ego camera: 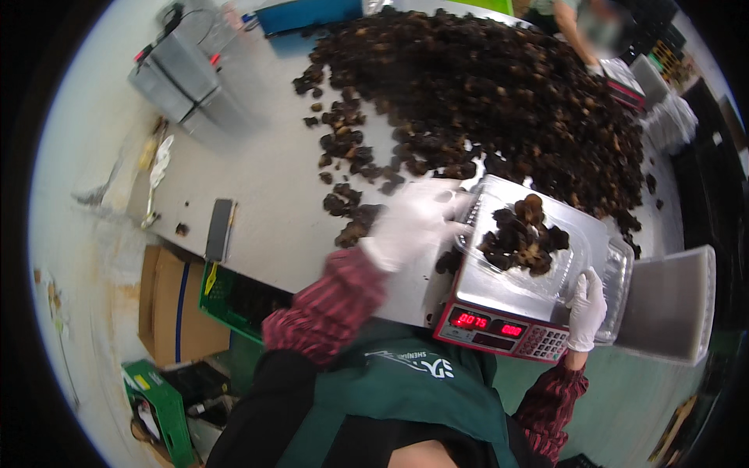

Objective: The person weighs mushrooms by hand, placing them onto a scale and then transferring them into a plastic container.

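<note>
A digital weighing scale (477, 286) with a red body, steel pan and lit red digits stands at the table's front. On its pan lies a clear plastic tray (576, 257) holding a small heap of dark brown mushrooms (526, 240). My right hand (587, 310), in a white glove, has its fingers on the tray's near right corner. Motion blurs my gloved left hand (412, 219), which is just left of the pan above the table, its fingers pointing towards the tray's left side. Whether it holds anything is unclear.
A large mushroom pile (468, 88) spreads over the metal table (263, 175). Stacked plastic trays (667, 304) stand right of the scale. A dark flat object (220, 229) lies near the left front edge, above a green crate (234, 310). Another person's arm (573, 35) reaches towards a second scale (623, 85).
</note>
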Motion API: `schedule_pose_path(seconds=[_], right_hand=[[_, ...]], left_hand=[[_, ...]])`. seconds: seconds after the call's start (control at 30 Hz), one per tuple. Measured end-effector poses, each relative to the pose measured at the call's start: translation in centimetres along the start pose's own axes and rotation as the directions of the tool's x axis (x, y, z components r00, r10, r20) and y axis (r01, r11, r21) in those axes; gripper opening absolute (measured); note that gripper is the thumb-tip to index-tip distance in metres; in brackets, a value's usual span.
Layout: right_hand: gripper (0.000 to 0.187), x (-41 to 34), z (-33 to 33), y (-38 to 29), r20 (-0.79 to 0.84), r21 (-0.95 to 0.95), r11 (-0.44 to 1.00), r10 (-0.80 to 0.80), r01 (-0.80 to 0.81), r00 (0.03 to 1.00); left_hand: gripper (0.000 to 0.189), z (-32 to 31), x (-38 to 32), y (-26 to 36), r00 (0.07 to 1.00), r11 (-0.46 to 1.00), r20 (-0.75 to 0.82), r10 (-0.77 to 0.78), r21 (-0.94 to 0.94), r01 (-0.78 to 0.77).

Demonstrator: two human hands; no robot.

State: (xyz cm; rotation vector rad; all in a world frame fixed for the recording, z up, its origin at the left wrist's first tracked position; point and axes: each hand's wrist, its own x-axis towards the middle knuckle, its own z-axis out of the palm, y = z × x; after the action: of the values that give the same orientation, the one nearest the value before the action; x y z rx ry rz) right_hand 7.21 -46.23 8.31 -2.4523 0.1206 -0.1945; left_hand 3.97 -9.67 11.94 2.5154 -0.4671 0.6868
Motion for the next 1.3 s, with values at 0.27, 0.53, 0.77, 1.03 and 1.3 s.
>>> schedule_pose_path(seconds=[0.27,0.53,0.77,1.03,1.3], right_hand=[[0.033,-0.3,-0.1,-0.1,-0.219,-0.121,0.977,-0.198,0.175,0.955],[0.035,-0.8,0.4,-2.4,-0.189,-0.126,0.972,-0.220,0.199,0.957],[0.032,-0.2,1.2,-3.5,-0.171,-0.130,0.944,-0.324,0.305,0.930],[0.029,0.6,0.9,-2.9,-0.203,-0.178,0.923,-0.373,0.340,0.905],[0.028,4.3,3.1,-9.7,0.086,-0.294,0.659,-0.703,0.692,0.706]], left_hand=[[0.040,1.8,-14.8,-6.0,0.955,0.951,0.212,-0.209,0.273,0.147],[0.009,3.2,-9.8,-8.8,0.894,0.928,-0.247,-0.373,-0.105,0.358],[0.017,3.0,3.3,1.8,0.970,0.943,-0.178,0.165,-0.260,-0.208],[0.036,3.3,4.4,3.0,0.932,0.939,0.142,0.335,-0.133,-0.317],[0.043,6.3,3.0,4.1,0.950,0.982,0.249,0.188,-0.054,-0.180]])
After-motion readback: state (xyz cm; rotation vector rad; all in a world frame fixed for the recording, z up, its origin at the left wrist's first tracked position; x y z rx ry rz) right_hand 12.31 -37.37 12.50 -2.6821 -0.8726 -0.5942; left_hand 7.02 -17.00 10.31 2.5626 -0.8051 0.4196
